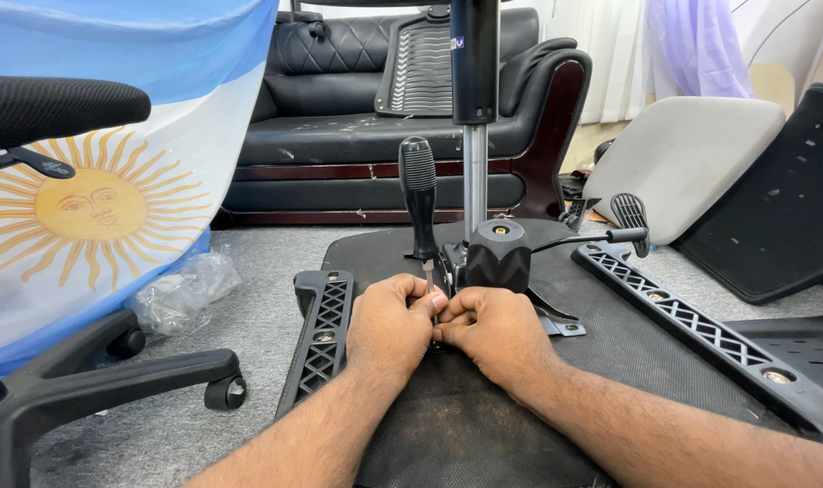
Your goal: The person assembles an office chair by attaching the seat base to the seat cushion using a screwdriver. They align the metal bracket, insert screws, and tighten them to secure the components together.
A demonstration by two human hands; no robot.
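Observation:
An upturned black office chair seat [484, 416] lies on the floor with its mechanism [497, 255] and gas cylinder [474, 81] pointing up. A screwdriver with a black ribbed handle [419, 194] stands upright on the seat beside the mechanism. My left hand [389, 321] and my right hand [493, 333] meet at the base of its metal shaft, fingers pinched around the shaft and tip. What sits under the tip is hidden by my fingers. Black armrest brackets lie to the left [323, 334] and right [691, 316] of my hands.
A black chair base with castors [113, 375] and an armrest pad [54, 104] stand at the left, before a blue-white flag with a sun [95, 203]. Behind is a black sofa [357, 117]. A grey seat cushion [691, 158] and black mesh back [782, 208] lie right. Crumpled plastic [181, 289] is on the carpet.

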